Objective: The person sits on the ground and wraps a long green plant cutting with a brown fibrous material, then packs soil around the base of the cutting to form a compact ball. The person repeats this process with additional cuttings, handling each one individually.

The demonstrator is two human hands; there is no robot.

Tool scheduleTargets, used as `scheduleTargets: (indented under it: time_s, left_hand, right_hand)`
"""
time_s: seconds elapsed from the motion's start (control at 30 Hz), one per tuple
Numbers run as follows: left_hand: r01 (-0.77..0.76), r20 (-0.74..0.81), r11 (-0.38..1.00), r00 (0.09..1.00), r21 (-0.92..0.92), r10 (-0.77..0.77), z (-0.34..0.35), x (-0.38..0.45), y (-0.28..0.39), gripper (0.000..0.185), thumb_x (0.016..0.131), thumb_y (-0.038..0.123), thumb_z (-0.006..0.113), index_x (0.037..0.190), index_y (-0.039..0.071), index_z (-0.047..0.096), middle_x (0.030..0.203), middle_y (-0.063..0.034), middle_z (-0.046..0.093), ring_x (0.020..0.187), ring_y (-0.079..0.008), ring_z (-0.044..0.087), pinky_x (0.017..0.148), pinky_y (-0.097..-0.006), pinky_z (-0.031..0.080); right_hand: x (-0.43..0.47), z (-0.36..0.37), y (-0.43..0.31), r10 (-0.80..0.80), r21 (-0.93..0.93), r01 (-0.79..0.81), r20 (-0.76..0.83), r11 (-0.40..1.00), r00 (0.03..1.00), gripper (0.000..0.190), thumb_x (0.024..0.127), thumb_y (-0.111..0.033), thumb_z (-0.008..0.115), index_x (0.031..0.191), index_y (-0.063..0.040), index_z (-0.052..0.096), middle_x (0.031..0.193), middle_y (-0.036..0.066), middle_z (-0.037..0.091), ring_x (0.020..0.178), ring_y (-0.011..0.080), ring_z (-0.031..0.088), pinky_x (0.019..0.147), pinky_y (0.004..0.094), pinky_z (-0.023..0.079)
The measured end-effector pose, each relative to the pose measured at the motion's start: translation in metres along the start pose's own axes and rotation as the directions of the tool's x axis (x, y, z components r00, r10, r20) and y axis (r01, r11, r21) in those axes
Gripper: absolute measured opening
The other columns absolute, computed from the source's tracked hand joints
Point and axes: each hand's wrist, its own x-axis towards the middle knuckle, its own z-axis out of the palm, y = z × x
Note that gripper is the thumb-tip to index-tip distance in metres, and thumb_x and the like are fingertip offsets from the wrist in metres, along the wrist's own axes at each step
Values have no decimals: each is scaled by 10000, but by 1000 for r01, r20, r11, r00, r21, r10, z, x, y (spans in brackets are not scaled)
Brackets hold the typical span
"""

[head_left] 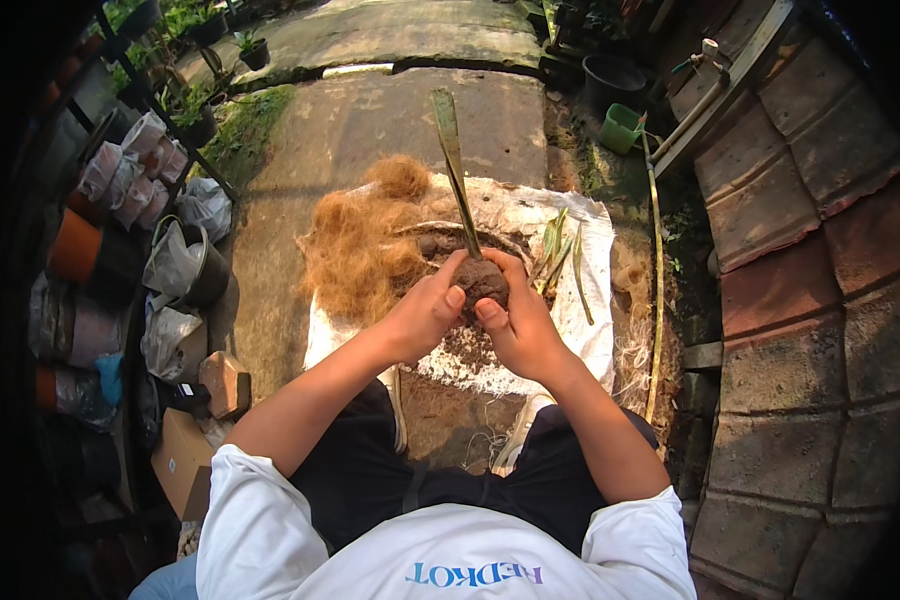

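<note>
A ball of dark soil (pixel 481 280) sits between my two hands, and a long upright green leaf (pixel 454 161) stands out of its top. My left hand (pixel 429 311) presses its left side, thumb on the near face. Around the right side curve the fingers of my right hand (pixel 521 319), its thumb also in front. Below them loose soil (pixel 465 349) lies on a white woven sack (pixel 592 300). A heap of brown coconut fibre (pixel 360 251) covers the sack's left part. Several cut green leaves (pixel 559 251) rest to the right.
Bagged pots (pixel 131 176) and a black bucket (pixel 208 266) line the left. A cardboard box (pixel 180 457) stands near a brick (pixel 225 384). On the right are a green pail (pixel 619 127), a bamboo pole (pixel 654 300) and stacked roof tiles (pixel 780 360).
</note>
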Motion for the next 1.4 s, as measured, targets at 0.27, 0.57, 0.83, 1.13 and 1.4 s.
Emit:
scheduleTargets:
  time_s: [0.27, 0.57, 0.83, 1.13, 1.4]
  left_hand:
    - [176, 64, 958, 984, -226, -166, 0, 0, 4, 809, 989, 590, 362, 1443, -76, 289, 1047, -220, 623, 825, -242, 642, 734, -357, 514]
    - [-50, -68, 994, 996, 99, 57, 4, 1, 8, 755, 980, 645, 288, 1281, -36, 417, 753, -187, 632, 765, -396, 644, 694, -451, 477]
    - [-102, -31, 898, 991, 427, 127, 1, 1, 26, 903, 856, 768, 487, 1279, -28, 441, 743, -183, 657, 773, -417, 673, 681, -476, 518]
    - [-58, 56, 874, 998, 483, 35, -9, 3, 24, 926, 832, 771, 526, 1318, -13, 443, 675, -174, 649, 714, -416, 667, 646, -494, 509]
    - [-9, -12, 951, 1000, 309, 14, -9, 1, 19, 667, 974, 560, 430, 1307, -17, 460, 699, -160, 665, 758, -413, 665, 702, -495, 501]
  right_hand:
    - [-1, -2, -4, 46, 90, -54, 82, 994, 996, 632, 1004, -446, 461, 1452, -30, 301, 1167, 252, 585, 1042, 371, 625, 888, 454, 484]
    - [-1, 6, 1, 3, 249, 7, -41, 968, 999, 505, 1009, -375, 426, 1365, -20, 387, 1022, 170, 589, 881, 216, 590, 788, 357, 477]
    - [-3, 9, 8, -17, 220, 49, -146, 974, 989, 531, 1029, -449, 392, 1349, -26, 414, 816, 96, 603, 722, 148, 571, 671, 326, 466]
    - [-2, 17, 5, 8, 284, 52, -206, 958, 979, 694, 1013, -616, 329, 1329, -12, 456, 626, 31, 560, 560, 113, 575, 547, 285, 462]
    - [-2, 15, 3, 86, 443, -55, -52, 895, 995, 671, 1020, -548, 367, 1410, -3, 358, 852, 105, 619, 717, 145, 601, 650, 298, 488]
